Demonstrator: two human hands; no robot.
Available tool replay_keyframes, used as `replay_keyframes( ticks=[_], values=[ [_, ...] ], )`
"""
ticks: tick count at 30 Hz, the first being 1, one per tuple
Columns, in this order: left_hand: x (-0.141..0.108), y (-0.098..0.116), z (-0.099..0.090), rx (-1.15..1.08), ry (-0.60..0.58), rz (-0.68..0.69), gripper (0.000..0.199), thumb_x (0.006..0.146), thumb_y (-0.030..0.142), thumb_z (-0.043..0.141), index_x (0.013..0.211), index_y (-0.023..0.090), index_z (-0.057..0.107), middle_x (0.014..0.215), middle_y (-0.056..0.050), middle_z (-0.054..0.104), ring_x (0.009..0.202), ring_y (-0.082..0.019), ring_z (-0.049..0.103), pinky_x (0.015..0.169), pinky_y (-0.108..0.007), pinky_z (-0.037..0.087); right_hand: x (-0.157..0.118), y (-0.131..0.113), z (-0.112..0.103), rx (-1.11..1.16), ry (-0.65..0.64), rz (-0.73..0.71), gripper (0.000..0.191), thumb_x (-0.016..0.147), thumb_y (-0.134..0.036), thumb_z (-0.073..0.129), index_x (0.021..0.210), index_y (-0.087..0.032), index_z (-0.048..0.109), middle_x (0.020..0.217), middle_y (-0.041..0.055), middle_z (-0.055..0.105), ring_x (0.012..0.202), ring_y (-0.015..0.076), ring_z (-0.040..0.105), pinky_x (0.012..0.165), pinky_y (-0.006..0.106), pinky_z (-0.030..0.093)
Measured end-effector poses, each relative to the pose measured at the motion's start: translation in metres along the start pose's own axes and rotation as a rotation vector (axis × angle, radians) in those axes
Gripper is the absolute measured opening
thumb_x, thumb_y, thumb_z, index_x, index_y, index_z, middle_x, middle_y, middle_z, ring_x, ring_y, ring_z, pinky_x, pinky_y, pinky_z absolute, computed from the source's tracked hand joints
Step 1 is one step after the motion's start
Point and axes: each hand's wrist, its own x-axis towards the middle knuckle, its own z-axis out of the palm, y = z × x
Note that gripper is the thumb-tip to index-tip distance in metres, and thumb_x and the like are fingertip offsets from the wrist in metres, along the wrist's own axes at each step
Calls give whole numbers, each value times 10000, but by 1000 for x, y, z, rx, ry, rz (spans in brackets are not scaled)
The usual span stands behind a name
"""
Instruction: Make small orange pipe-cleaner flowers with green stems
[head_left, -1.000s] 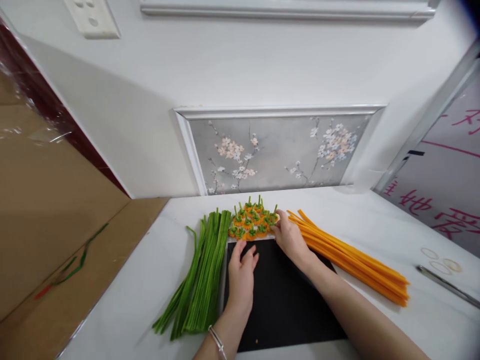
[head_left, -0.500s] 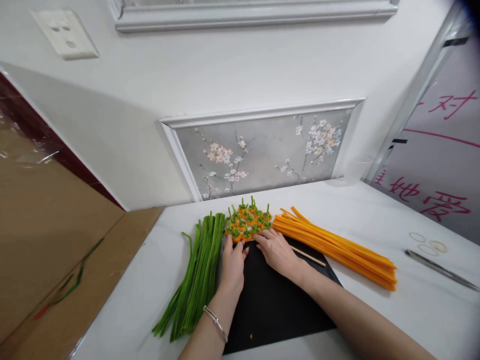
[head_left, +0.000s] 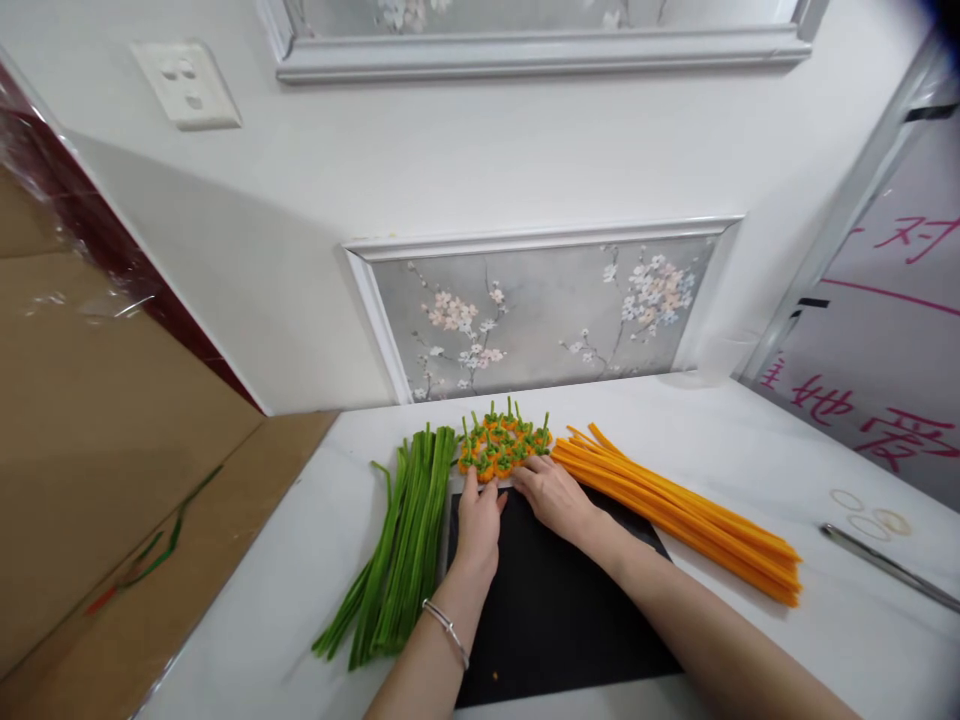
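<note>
Several small orange pieces with green tops and upright stems [head_left: 504, 440], apparently made of fuzzy pipe cleaners, stand clustered at the back edge of a black mat [head_left: 562, 610]. My left hand [head_left: 478, 520] touches the front left of the cluster, its fingers stretched forward and slightly apart. Against the front right side rest the fingertips of my right hand [head_left: 553, 495], with the hand lying low and its fingers extended. Neither hand visibly grips a piece. Green pipe cleaners [head_left: 409, 550] lie bundled left of the mat, and orange pipe cleaners [head_left: 682, 510] lie at the right.
Thin rubber bands [head_left: 870, 515] and metal tweezers [head_left: 889, 565] lie on the white table [head_left: 750, 430] at the far right. A cardboard surface [head_left: 225, 540] borders the table on the left. Behind stands a wall with a framed floral panel [head_left: 540, 310].
The camera view has shifted slightly, moving the scene a little right. Both hands stay at the cluster's front edge. The thin stick seen beside my right hand no longer shows.
</note>
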Motion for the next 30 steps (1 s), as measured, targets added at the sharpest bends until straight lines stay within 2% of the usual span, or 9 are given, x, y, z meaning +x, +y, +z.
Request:
replay_keyframes(
  ticks=[4, 7, 9, 11, 13, 17, 25, 30],
  values=[
    [-8, 6, -3, 14, -10, -20, 523, 839, 84, 562, 1334, 235, 485, 1292, -106, 572, 1075, -192, 596, 778, -260, 544, -10, 7, -21, 95, 72, -8, 249, 938, -159, 473, 1092, -218, 659, 1069, 69, 665, 993, 181, 613, 866, 267, 485],
    [-20, 10, -2, 10, -7, -15, 482, 851, 96, 553, 1308, 238, 502, 1409, -96, 470, 1090, -191, 592, 813, -273, 545, -26, 23, -46, 158, 151, 36, 269, 955, -185, 421, 1072, -202, 662, 1093, 76, 675, 1003, 174, 630, 890, 285, 488],
    [-32, 10, 2, -3, -7, -18, 446, 865, 98, 533, 1291, 226, 504, 1472, -102, 384, 1088, -186, 601, 836, -278, 542, -41, 33, -60, 303, 251, 147, 221, 926, -231, 469, 975, -203, 683, 977, 60, 715, 910, 195, 663, 829, 313, 511],
    [-45, 7, 8, -26, -44, -27, 370, 869, 85, 522, 1223, 193, 539, 1438, -123, 421, 1047, -183, 626, 833, -277, 544, -57, 39, -68, 388, 346, 298, 190, 897, -263, 494, 908, -209, 676, 863, 41, 723, 775, 198, 673, 724, 312, 523],
    [-59, 2, 14, -19, -114, -76, 296, 871, 90, 529, 1155, 165, 570, 1310, -141, 537, 977, -172, 653, 808, -264, 546, -72, 39, -69, 442, 350, 373, 190, 896, -281, 482, 867, -208, 655, 780, 28, 705, 679, 184, 656, 646, 288, 513],
    [-79, -9, 22, 50, -246, -146, 169, 884, 141, 543, 1027, 131, 632, 1080, -130, 648, 828, -148, 673, 742, -251, 551, -90, 32, -60, 361, 280, 274, 186, 890, -223, 466, 826, -214, 640, 806, 25, 690, 737, 179, 645, 707, 279, 486],
    [-89, -20, 17, 71, -253, -223, 120, 856, 169, 590, 930, 120, 672, 883, -95, 670, 732, -134, 652, 677, -245, 550, -105, 30, -44, 184, 220, 261, 219, 931, -230, 436, 897, -228, 653, 858, 28, 681, 769, 173, 650, 695, 249, 466],
    [-86, -25, 13, 68, -292, -151, 191, 814, 267, 659, 942, 126, 679, 858, -75, 668, 733, -138, 649, 682, -244, 548, -102, 32, -47, -55, 272, 248, 233, 956, -223, 436, 933, -230, 668, 874, 29, 686, 818, 161, 631, 738, 240, 431]
  ],
)
